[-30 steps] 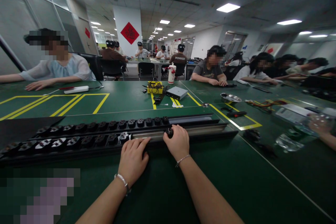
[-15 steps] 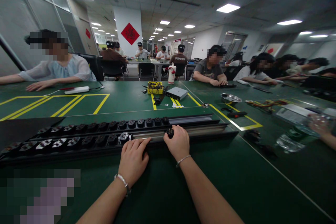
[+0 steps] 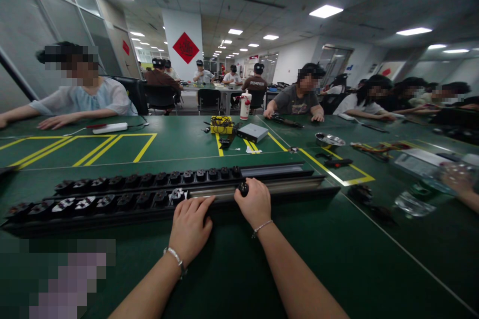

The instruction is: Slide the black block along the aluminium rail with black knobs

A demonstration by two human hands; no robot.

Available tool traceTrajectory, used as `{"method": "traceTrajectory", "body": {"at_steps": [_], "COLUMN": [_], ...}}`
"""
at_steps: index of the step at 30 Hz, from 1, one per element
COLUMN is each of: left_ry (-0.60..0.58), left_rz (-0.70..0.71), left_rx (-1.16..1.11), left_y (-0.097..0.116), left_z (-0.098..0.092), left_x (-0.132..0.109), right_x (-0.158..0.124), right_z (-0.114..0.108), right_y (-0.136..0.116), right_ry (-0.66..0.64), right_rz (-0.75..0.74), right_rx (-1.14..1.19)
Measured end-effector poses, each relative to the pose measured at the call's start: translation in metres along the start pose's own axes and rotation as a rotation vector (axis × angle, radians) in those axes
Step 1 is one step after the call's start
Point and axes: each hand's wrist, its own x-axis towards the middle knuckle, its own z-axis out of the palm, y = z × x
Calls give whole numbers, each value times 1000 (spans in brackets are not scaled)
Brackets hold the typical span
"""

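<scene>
Two long black rails lie side by side across the table, the near rail (image 3: 299,194) and the far rail (image 3: 277,170). Round black plug-socket modules (image 3: 144,199) fill the left stretch of each. A white socket module (image 3: 85,203) sits among those in the near rail. My left hand (image 3: 190,222) rests with fingers stretched over the near rail's front edge, beside the last module in its row. Between the thumb and fingers of my right hand (image 3: 255,204) is a small round black socket module (image 3: 243,189), at the bare part of the near rail. Its underside is hidden.
Beyond the rails are a yellow box with cables (image 3: 221,124), a grey box (image 3: 252,132), a white bottle (image 3: 244,105) and a metal bowl (image 3: 329,139). At right lie a plastic bottle (image 3: 415,199) and a co-worker's hand (image 3: 462,182). Other people sit around the table.
My hands stay almost where they were. The dark sheet at the left has slid leftward, mostly out of view. Across the table, a co-worker's hands have moved apart around a long dark object.
</scene>
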Motion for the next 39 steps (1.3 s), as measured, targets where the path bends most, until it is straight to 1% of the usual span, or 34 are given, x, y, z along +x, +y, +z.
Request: {"method": "traceTrajectory", "body": {"at_steps": [5,11,22,39], "left_ry": [1,-2,10,21], "left_rz": [1,-2,0,9], "left_rx": [5,4,4,8], "left_y": [0,0,0,0], "left_z": [0,0,0,1], "left_x": [0,0,0,-1], "right_x": [0,-1,0,-1], "right_z": [1,-2,-4,-4], "right_y": [0,-3,-5,-4], "right_ry": [-4,23,-26,-14], "right_rz": [2,13,36,45], "right_rx": [7,17,33,43]}}
